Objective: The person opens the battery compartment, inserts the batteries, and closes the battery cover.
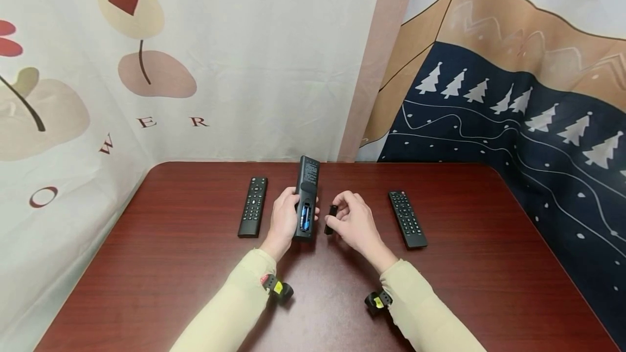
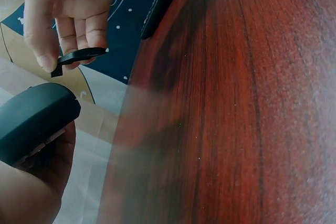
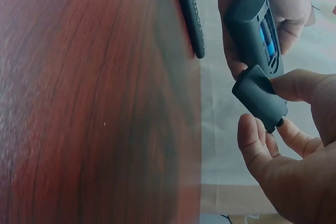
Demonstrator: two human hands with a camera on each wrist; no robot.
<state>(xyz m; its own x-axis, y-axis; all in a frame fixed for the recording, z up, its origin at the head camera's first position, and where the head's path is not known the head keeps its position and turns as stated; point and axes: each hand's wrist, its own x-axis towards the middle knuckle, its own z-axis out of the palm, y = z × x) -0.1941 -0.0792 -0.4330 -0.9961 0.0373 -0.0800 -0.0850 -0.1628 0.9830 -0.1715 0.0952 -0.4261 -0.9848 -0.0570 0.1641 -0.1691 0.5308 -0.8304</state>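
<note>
My left hand (image 1: 283, 218) grips a black remote control (image 1: 308, 178), its back turned up toward me. The battery compartment is uncovered, and blue batteries (image 1: 305, 217) lie inside; the right wrist view shows the blue batteries (image 3: 266, 40) too. Just right of it, my right hand (image 1: 356, 221) pinches a small black battery cover (image 3: 261, 98) between thumb and fingers. In the left wrist view this battery cover (image 2: 81, 55) appears edge-on, apart from the remote control (image 2: 39, 119). The left fingers under the remote are mostly hidden.
Another black remote (image 1: 252, 208) lies buttons up left of my left hand. A third remote (image 1: 408, 219) lies buttons up to the right of my right hand. Both rest on the reddish-brown table (image 1: 195, 287). Printed curtains (image 1: 274, 69) hang behind the table's far edge.
</note>
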